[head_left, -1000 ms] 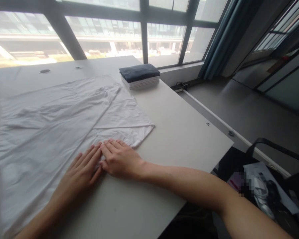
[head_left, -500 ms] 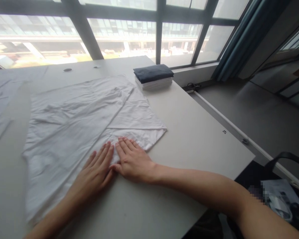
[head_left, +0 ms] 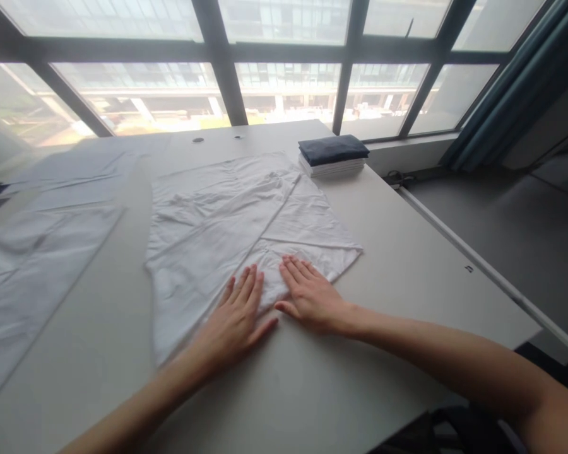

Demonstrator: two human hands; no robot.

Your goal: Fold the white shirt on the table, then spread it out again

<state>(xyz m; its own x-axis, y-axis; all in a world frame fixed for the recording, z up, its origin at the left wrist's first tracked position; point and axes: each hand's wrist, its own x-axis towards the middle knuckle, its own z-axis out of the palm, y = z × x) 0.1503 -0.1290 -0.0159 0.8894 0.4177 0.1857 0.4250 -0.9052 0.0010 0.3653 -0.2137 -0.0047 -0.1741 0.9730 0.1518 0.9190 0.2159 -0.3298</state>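
Presently, neither hand grips: left hand (head_left: 241, 318) flat, palm down, fingers extended over near edge of white cloth (head_left: 222, 227); right hand (head_left: 310, 295) likewise flat, angled inward, thumb toward left. Forearms (head_left: 411, 340) slant from lower corners. Cloth lies creased on white table (head_left: 416, 265); folded stack (head_left: 334, 154) beyond.

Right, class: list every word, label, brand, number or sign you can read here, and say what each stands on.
No readable words, brands, numbers or signs.
Small black mark near the right edge of the white tabletop: too small to read.
Wrinkled white cloth and folded dark-blue cloth: no lettering visible.
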